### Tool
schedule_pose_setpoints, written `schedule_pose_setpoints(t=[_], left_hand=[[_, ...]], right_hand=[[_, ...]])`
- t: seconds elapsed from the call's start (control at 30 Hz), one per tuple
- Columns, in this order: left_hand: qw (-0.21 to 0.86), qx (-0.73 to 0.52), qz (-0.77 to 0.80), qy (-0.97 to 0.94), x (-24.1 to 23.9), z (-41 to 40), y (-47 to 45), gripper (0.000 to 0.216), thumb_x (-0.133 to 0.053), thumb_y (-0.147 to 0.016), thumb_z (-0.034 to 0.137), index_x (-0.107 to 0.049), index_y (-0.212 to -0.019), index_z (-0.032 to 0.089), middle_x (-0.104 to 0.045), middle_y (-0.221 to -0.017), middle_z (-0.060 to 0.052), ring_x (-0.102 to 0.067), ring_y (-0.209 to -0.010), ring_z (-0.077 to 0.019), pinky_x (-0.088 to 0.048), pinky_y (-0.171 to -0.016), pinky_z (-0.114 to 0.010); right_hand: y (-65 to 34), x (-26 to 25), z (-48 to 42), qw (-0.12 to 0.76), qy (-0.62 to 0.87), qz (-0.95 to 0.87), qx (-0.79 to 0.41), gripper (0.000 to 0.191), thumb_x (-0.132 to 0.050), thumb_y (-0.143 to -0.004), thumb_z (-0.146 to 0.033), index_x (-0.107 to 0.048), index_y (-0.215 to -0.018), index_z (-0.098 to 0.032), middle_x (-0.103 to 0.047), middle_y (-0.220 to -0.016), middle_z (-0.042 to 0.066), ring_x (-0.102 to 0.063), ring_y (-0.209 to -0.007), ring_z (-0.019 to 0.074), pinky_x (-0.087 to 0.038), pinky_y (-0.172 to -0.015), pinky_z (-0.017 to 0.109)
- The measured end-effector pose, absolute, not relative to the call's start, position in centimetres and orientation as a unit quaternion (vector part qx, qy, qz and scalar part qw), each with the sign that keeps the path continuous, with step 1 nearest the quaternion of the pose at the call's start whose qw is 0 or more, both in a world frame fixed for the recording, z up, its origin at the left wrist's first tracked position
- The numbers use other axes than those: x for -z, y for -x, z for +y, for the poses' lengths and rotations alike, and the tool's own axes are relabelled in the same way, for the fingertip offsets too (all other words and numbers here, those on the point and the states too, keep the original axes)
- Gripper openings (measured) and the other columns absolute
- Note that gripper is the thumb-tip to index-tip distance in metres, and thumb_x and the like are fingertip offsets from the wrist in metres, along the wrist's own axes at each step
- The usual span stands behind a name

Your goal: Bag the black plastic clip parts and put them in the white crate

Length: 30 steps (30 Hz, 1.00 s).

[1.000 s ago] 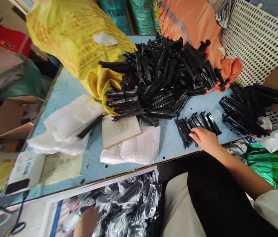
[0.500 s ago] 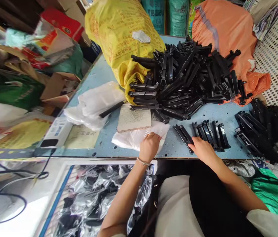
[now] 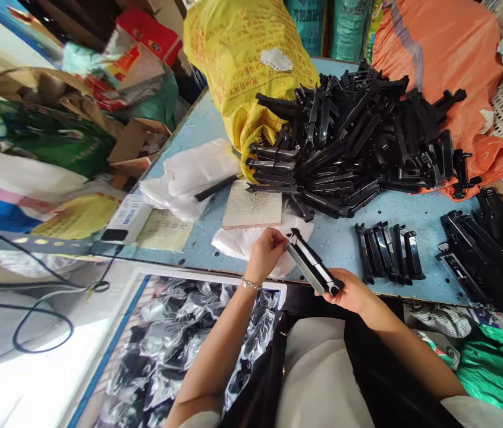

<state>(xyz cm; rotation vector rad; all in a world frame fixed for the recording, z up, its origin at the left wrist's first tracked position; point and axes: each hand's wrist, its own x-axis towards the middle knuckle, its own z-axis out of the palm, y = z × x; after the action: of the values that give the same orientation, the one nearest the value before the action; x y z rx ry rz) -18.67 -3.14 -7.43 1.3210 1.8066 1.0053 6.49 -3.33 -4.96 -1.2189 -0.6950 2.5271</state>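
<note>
My right hand (image 3: 349, 291) is closed around the near end of a pair of black plastic parts (image 3: 313, 261), long and narrow, lying side by side and tilted above the table's front edge. Their far end points up and left, close to the fingers of my left hand (image 3: 267, 252). That hand is pinched at the edge of a thin clear plastic bag (image 3: 233, 242), on top of the flat bags there; its fingertips are partly hidden. To the right, several matching black parts (image 3: 387, 252) lie in a row of pairs on the blue table.
A large heap of black parts (image 3: 349, 142) spills between a yellow sack (image 3: 242, 53) and an orange sack (image 3: 443, 53). A speckled board (image 3: 251, 205) rests on the bags. More black parts (image 3: 478, 249) lie at right. Below the table edge, bagged parts (image 3: 166, 333) fill a container.
My right hand has lifted the pair of black parts off the table and brought it left, close to my left hand. The left hand stays by the bags. The view has shifted slightly.
</note>
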Motion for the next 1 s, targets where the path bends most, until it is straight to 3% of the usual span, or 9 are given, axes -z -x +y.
schedule_pose_setpoints(t=[0.13, 0.27, 0.33, 0.43, 0.53, 0.63, 0.73, 0.87, 1.0], left_hand=[[0.204, -0.355, 0.670, -0.619, 6.9, -4.3, 19.5, 0.025, -0.044, -0.091, 0.017, -0.069, -0.091, 0.017, -0.072, -0.101, -0.010, -0.066, -0.098, -0.0215, -0.053, -0.092, -0.038], [0.311, -0.365, 0.679, -0.556, 6.7, -4.6, 19.5, 0.014, -0.060, -0.087, 0.025, -0.068, -0.094, 0.016, -0.071, -0.089, -0.007, -0.067, -0.080, -0.0190, -0.057, -0.076, -0.032], [0.337, -0.385, 0.686, -0.516, 6.8, -4.4, 19.6, 0.009, -0.058, -0.085, 0.020, -0.064, -0.089, 0.015, -0.070, -0.084, -0.006, -0.067, -0.074, -0.0176, -0.058, -0.071, -0.030], [0.235, -0.367, 0.684, -0.585, 7.0, -4.2, 20.1, 0.025, -0.045, -0.087, 0.008, -0.068, -0.088, 0.015, -0.073, -0.102, -0.010, -0.069, -0.095, -0.0212, -0.059, -0.086, -0.037], [0.115, -0.311, 0.650, -0.684, 6.9, -4.6, 19.9, 0.038, -0.039, -0.091, 0.005, -0.072, -0.109, 0.013, -0.070, -0.120, -0.014, -0.066, -0.112, -0.0256, -0.056, -0.099, -0.044], [0.076, -0.327, 0.587, -0.737, 6.2, -6.0, 17.7, 0.049, -0.037, -0.095, 0.003, -0.058, -0.138, 0.011, -0.063, -0.135, -0.017, -0.062, -0.124, -0.0240, -0.054, -0.107, -0.041], [0.088, -0.369, 0.525, -0.762, 5.2, -8.0, 15.1, 0.060, -0.037, -0.097, 0.002, -0.040, -0.154, 0.018, -0.059, -0.141, -0.015, -0.059, -0.130, -0.0207, -0.052, -0.109, -0.036], [0.109, -0.436, 0.526, -0.722, 5.0, -9.8, 14.4, 0.069, -0.042, -0.097, 0.001, -0.032, -0.159, 0.028, -0.059, -0.140, -0.012, -0.058, -0.131, -0.0174, -0.050, -0.111, -0.031], [0.042, -0.432, 0.558, -0.707, 6.0, -10.4, 14.8, 0.073, -0.040, -0.096, -0.001, -0.025, -0.162, 0.025, -0.053, -0.145, -0.015, -0.052, -0.138, -0.0203, -0.047, -0.113, -0.034]], right_hand=[[-7.0, 5.6, -3.7, 0.164, 0.457, -0.234, -0.842, 0.042, -0.076, -0.066, -0.049, -0.058, -0.078, -0.013, -0.068, -0.070, 0.003, -0.051, -0.052, 0.0014, -0.034, -0.047, 0.012], [-7.2, 4.8, -3.5, 0.178, 0.416, -0.236, -0.860, 0.044, -0.072, -0.069, -0.053, -0.061, -0.083, -0.013, -0.067, -0.068, 0.004, -0.049, -0.052, 0.0021, -0.034, -0.047, 0.013], [-6.3, 4.9, -3.5, 0.153, 0.407, -0.211, -0.875, 0.042, -0.074, -0.067, -0.051, -0.062, -0.083, -0.014, -0.067, -0.069, 0.005, -0.052, -0.054, 0.0036, -0.036, -0.047, 0.014], [-5.2, 5.8, -3.4, 0.126, 0.429, -0.174, -0.877, 0.035, -0.077, -0.063, -0.039, -0.061, -0.081, -0.014, -0.067, -0.068, 0.005, -0.055, -0.057, 0.0044, -0.037, -0.047, 0.012], [-4.8, 7.0, -3.2, 0.134, 0.427, -0.163, -0.879, 0.029, -0.075, -0.063, -0.031, -0.061, -0.082, -0.014, -0.066, -0.069, 0.004, -0.055, -0.060, 0.0033, -0.040, -0.049, 0.010], [-4.5, 7.8, -2.7, 0.123, 0.381, -0.110, -0.910, 0.034, -0.073, -0.063, -0.029, -0.064, -0.092, -0.013, -0.068, -0.077, 0.003, -0.047, -0.059, -0.0014, -0.035, -0.047, 0.005], [-3.9, 8.3, -2.5, 0.148, 0.357, -0.086, -0.918, 0.033, -0.071, -0.067, -0.031, -0.063, -0.094, -0.013, -0.065, -0.074, 0.001, -0.033, -0.052, -0.0044, -0.023, -0.042, 0.003], [-4.0, 7.8, -2.7, 0.169, 0.361, -0.116, -0.910, 0.030, -0.069, -0.071, -0.033, -0.063, -0.094, -0.015, -0.061, -0.068, -0.002, -0.027, -0.048, -0.0041, -0.018, -0.040, 0.006], [-4.2, 6.6, -2.7, 0.175, 0.340, -0.216, -0.898, 0.037, -0.060, -0.080, -0.041, -0.064, -0.108, -0.017, -0.056, -0.069, -0.005, -0.012, -0.046, -0.0062, -0.009, -0.040, 0.007]])
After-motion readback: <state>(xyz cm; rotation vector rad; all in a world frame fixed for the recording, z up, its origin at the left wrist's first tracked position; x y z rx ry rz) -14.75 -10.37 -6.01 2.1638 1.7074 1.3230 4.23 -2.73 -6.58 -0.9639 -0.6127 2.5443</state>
